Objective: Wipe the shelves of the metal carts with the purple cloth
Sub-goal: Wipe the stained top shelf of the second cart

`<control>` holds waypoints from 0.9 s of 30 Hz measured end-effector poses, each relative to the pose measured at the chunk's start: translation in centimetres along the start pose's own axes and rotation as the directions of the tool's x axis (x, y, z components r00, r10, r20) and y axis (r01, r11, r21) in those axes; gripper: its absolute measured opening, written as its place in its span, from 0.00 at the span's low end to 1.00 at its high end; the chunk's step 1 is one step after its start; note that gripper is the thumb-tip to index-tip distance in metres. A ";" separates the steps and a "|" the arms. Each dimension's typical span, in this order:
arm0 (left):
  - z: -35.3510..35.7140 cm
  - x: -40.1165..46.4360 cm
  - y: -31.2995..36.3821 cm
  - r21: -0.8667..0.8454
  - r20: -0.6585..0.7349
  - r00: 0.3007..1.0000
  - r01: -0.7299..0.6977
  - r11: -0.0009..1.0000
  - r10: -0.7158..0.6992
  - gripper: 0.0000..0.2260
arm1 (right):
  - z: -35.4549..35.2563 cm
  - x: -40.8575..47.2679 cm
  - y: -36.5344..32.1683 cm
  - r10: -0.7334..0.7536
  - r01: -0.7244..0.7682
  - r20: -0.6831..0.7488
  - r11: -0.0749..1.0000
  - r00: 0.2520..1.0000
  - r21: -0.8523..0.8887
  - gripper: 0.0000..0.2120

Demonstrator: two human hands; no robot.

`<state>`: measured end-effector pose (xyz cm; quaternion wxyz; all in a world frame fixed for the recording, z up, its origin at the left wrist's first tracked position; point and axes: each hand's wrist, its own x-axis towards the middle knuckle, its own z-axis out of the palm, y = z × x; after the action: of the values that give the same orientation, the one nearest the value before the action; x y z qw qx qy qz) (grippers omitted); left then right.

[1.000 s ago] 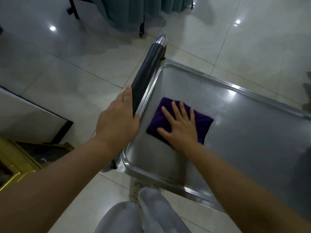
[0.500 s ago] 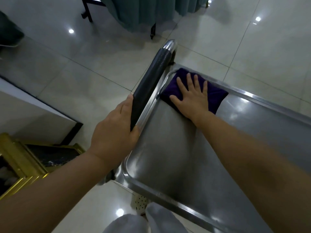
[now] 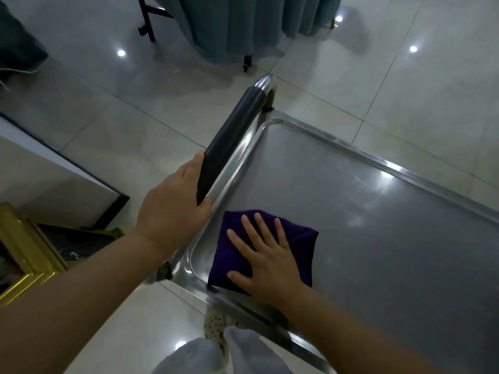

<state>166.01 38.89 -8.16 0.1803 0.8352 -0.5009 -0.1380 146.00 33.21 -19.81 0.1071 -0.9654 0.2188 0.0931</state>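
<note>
Dim, cool indoor light is falling from overhead; ceiling lamps are glinting as small white spots on the glossy floor (image 3: 351, 76) and glaring off the cart shelf (image 3: 378, 201). Wide-angle bending is stretching the soft edges.

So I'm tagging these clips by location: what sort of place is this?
Probably a restaurant or banquet hall, though that is a guess. The person wipes a stainless steel service cart on a glossy tiled floor, and a folding-leg table draped in a teal floor-length cloth stands just beyond it.
</note>
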 end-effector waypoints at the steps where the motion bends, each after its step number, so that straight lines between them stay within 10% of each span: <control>1: 0.0 0.0 -0.1 0.003 -0.001 1.000 0.001 1.000 -0.001 0.33 | -0.6 0.9 1.0 0.003 -0.003 0.001 1.000 1.000 -0.008 0.36; 13: 0.6 0.4 -0.6 0.017 -0.018 1.000 0.012 1.000 -0.011 0.33 | -6.6 19.1 13.9 0.325 -0.327 -0.068 0.945 0.943 -0.018 0.36; 27: 0.2 0.3 -0.4 -0.037 -0.041 0.999 -0.023 0.999 0.021 0.32 | -2.0 8.3 -0.2 0.218 -0.218 -0.036 0.976 0.975 -0.004 0.38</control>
<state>166.40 38.77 -8.59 0.2075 0.8287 -0.5037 -0.1283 153.70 29.55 -19.77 0.0887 -0.9375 0.3249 0.0881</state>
